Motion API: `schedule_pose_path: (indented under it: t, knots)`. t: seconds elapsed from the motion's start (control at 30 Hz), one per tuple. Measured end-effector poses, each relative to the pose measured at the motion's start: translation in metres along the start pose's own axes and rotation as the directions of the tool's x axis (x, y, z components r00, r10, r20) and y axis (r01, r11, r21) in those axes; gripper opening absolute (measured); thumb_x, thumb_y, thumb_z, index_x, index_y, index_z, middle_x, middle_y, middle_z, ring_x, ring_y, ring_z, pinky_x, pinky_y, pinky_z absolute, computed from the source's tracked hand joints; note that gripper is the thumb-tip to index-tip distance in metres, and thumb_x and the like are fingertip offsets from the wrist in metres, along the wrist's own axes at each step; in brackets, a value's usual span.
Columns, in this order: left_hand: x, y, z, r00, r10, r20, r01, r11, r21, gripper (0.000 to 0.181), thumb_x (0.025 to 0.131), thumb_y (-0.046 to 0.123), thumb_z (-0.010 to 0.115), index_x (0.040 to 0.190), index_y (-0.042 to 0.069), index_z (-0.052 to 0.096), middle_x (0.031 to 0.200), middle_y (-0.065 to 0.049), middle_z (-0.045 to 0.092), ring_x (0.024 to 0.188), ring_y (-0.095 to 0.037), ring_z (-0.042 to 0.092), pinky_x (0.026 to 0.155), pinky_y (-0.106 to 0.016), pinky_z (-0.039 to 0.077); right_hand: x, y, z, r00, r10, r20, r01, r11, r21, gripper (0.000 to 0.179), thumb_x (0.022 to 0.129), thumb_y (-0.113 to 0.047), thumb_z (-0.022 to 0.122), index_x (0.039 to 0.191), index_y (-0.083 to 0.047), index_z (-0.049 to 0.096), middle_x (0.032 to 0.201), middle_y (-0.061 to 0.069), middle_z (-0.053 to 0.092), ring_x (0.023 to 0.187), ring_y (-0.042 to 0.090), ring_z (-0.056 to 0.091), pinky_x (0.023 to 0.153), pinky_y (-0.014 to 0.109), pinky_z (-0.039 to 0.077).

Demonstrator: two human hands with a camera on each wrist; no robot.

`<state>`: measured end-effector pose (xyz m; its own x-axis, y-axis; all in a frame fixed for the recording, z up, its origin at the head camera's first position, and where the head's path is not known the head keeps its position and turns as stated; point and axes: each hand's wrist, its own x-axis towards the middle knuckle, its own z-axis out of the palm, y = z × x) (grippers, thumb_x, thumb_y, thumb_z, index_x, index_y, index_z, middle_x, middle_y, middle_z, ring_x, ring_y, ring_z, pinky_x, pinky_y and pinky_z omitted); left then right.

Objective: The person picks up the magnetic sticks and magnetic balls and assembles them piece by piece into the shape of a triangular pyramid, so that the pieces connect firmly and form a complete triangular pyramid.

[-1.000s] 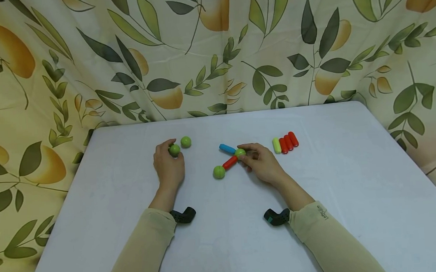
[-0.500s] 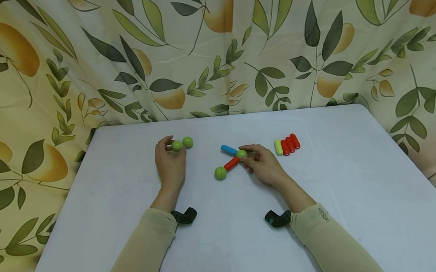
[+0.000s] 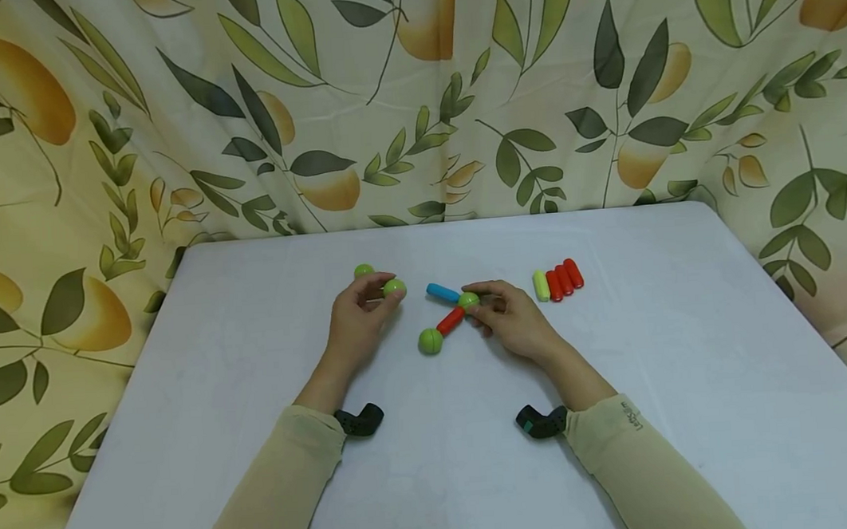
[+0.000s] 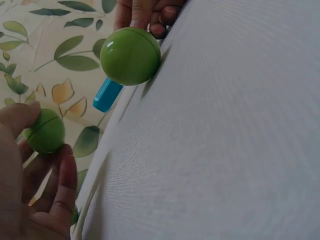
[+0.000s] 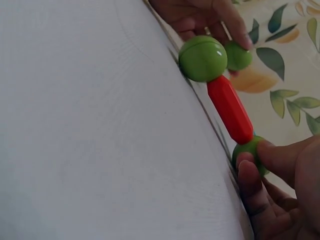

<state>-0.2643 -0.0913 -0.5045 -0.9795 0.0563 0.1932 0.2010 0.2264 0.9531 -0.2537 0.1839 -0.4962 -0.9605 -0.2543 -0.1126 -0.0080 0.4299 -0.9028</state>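
My left hand pinches a loose green ball between thumb and fingers, just left of a blue rod. In the left wrist view that green ball shows a seam line. My right hand grips another green ball, from which the blue rod and a red rod branch out. At the red rod's other end sits a green ball, nearest to me. The right wrist view shows the red rod joining its two balls.
One more green ball lies behind my left hand, partly hidden by it. A yellow-green rod and several red rods lie side by side at the right. A patterned curtain hangs behind the white table.
My left hand has carried its green ball to the right, away from the loose ball at the back and toward the joined pieces. My right hand has hardly moved.
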Motion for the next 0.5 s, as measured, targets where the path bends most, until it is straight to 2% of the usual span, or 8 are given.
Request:
schedule_pose_path:
  t: [0.1, 0.2, 0.33, 0.5]
  knots:
    - [-0.0003, -0.0021, 0.0002, 0.996, -0.057, 0.067, 0.055, 0.998, 0.028, 0.036, 0.096, 0.03, 0.076, 0.127, 0.013, 0.07, 0.121, -0.001, 0.071, 0.113, -0.018, 0.068, 0.097, -0.033, 0.057, 0.0004, 0.0001, -0.0013, 1.0, -0.015, 0.022, 0.015, 1.0, 0.007, 0.037, 0.104, -0.016, 0.063, 0.141, -0.016, 0.06, 0.102, 0.013, 0.072, 0.084, 0.023, 0.066, 0.075, 0.026, 0.056]
    - [0.0004, -0.0042, 0.0005, 0.99, -0.101, 0.099, 0.096, 0.994, 0.059, 0.032, 0.097, 0.032, 0.075, 0.125, 0.018, 0.071, 0.122, 0.002, 0.071, 0.115, -0.018, 0.069, 0.102, -0.038, 0.056, 0.0006, 0.0002, -0.0024, 0.999, -0.025, 0.041, 0.024, 1.0, 0.014, 0.036, 0.104, -0.014, 0.063, 0.14, -0.015, 0.06, 0.102, 0.013, 0.073, 0.085, 0.023, 0.067, 0.075, 0.026, 0.057]
    - [0.0014, -0.0058, 0.0005, 0.983, -0.142, 0.115, 0.133, 0.988, 0.084, 0.031, 0.097, 0.031, 0.075, 0.125, 0.02, 0.072, 0.124, 0.0, 0.072, 0.114, -0.019, 0.071, 0.1, -0.04, 0.057, 0.0004, 0.0011, -0.0035, 0.998, -0.029, 0.055, 0.029, 1.0, 0.009, 0.036, 0.104, -0.012, 0.062, 0.14, -0.015, 0.061, 0.102, 0.013, 0.073, 0.085, 0.023, 0.067, 0.076, 0.026, 0.057]
    - [0.0021, -0.0053, 0.0006, 0.98, -0.156, 0.127, 0.143, 0.984, 0.107, 0.031, 0.097, 0.03, 0.075, 0.126, 0.019, 0.072, 0.122, -0.003, 0.072, 0.113, -0.02, 0.072, 0.098, -0.041, 0.058, -0.0003, 0.0019, -0.0034, 0.998, -0.04, 0.057, 0.041, 0.999, -0.012, 0.036, 0.104, -0.012, 0.063, 0.139, -0.017, 0.062, 0.102, 0.013, 0.073, 0.086, 0.024, 0.067, 0.077, 0.027, 0.057]
